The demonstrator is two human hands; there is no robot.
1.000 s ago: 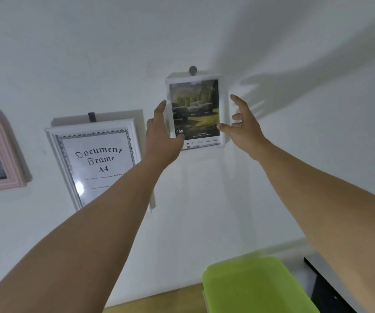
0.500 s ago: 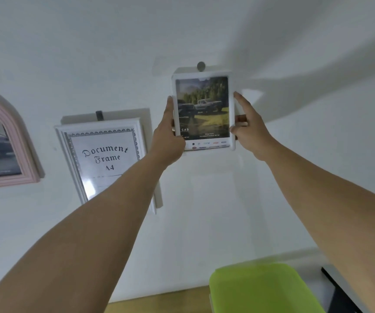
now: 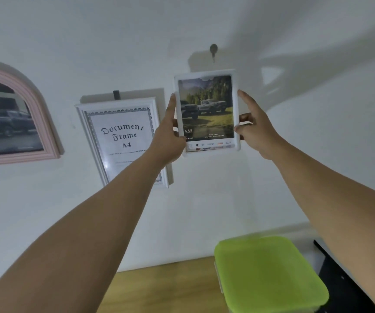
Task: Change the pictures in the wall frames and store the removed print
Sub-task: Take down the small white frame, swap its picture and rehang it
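A small white frame [image 3: 207,112] holds a print of two trucks in a meadow. My left hand [image 3: 170,136] grips its left edge and my right hand [image 3: 255,129] grips its right edge. The frame is off its wall hook [image 3: 213,50] and sits a little below it. On the wall to the left hangs a white frame [image 3: 118,141] reading "Document Frame A4", partly hidden by my left forearm. Farther left hangs a pink arched frame [image 3: 17,118] with a dark truck picture.
A lime green plastic lid or bin [image 3: 268,274] sits low at the right, above a wooden surface [image 3: 164,288]. A dark object [image 3: 344,281] lies at the lower right edge. The wall is plain white.
My right hand closed on the frame's right edge. Both hands lifted the small frame off the hook and brought it down and toward me.
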